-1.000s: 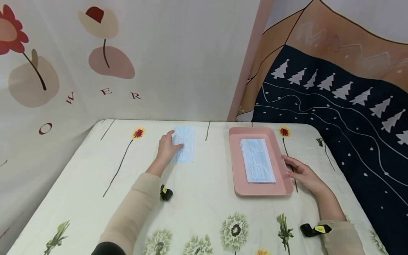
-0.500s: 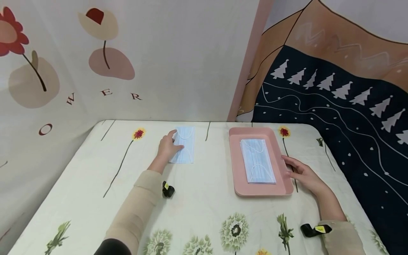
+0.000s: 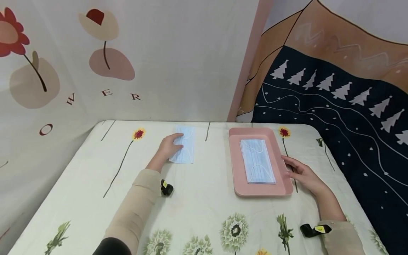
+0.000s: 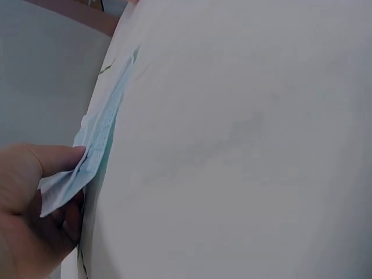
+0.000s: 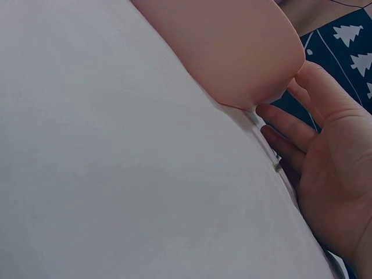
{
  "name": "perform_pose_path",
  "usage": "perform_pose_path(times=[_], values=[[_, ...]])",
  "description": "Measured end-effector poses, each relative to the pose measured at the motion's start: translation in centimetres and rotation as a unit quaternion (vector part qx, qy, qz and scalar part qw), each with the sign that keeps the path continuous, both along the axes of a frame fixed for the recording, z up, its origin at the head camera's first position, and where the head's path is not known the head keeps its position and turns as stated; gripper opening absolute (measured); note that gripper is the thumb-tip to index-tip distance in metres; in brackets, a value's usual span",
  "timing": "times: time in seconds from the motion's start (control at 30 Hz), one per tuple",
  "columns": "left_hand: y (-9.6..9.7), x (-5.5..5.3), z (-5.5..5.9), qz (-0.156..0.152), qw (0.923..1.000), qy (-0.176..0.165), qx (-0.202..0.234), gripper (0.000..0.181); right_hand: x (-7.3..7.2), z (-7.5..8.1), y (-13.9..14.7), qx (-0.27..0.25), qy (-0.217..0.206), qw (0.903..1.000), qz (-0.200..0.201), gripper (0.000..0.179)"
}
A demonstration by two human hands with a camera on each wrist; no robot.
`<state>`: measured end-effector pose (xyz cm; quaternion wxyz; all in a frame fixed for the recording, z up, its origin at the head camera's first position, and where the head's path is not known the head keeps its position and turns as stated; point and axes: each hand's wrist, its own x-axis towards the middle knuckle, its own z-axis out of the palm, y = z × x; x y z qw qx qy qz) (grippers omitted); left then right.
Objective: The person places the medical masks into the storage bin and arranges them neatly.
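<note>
A light-blue face mask (image 3: 187, 150) lies near the far edge of the table. My left hand (image 3: 167, 147) pinches its left side; in the left wrist view the thumb (image 4: 61, 157) is on top, other fingers are beneath, and the held edge of the mask (image 4: 99, 148) is raised. A pink tray (image 3: 283, 187) stands to the right with a stack of similar masks (image 3: 257, 161) in it. My right hand (image 3: 302, 173) touches the tray's right side with extended fingers, the fingertips right at the rim in the right wrist view.
A white flower-print cloth (image 3: 204, 198) covers the table. A light wall hanging (image 3: 178, 63) stands behind it, and a dark hanging with white trees (image 3: 338, 106) is at the right. Black wrist devices (image 3: 315, 230) sit on both cuffs.
The left hand's fingers have shifted farther over the mask, with the index finger now lying across its upper part. The right hand, tray and stacked masks have stayed in place.
</note>
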<state>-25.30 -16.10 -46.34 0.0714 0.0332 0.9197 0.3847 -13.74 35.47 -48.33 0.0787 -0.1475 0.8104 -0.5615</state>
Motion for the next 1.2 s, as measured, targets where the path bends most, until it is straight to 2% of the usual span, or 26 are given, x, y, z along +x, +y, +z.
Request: perform_pose_path(times=[0.27,0.53,0.77,1.07,1.2], values=[[-0.6,-0.2,-0.2,-0.007,0.9985,-0.019,0.052,0.052,0.0,-0.1,0.0,-0.005,0.003,1.0000,0.005,0.057],[-0.1,0.4,0.1,0.016,0.9911,-0.038,0.126,0.055,-0.1,0.1,-0.1,0.001,0.001,1.0000,0.005,0.058],[0.7,1.0,0.4,0.040,0.9862,-0.026,0.158,0.062,0.0,0.2,-0.1,-0.001,0.000,1.0000,0.004,0.057],[2.9,2.3,2.0,0.062,0.9745,0.009,0.215,0.063,0.1,0.0,0.0,0.000,-0.007,1.0000,0.000,0.059],[4.2,3.0,2.9,0.065,0.9628,0.011,0.262,0.065,0.1,0.1,0.0,0.000,-0.004,1.0000,0.001,0.059]])
